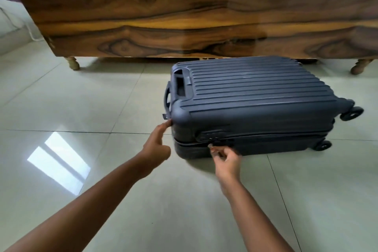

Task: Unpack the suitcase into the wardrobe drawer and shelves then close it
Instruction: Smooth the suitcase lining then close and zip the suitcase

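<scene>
One suitcase (pixel 255 104) lies flat on the floor (pixel 81 108), just before the wardrobe (pixel 184 10). The right hand (pixel 226 159) pinches a zip pull (pixel 210 146); the left hand (pixel 156 145), fingers relaxed, touches the corner above it. The pull may slip, or the case slide, if braced too lightly. Two hands, three wheels visible.

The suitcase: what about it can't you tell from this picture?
Head view only:
- Contents: hidden by the closed suitcase shell.
- Lock digits: too small, blurred.
- Zipper pull: mostly covered by the right hand fingers.
- Far-side wheels: behind the shell.
- Wardrobe doors, drawer: cut off by the top edge.
</scene>
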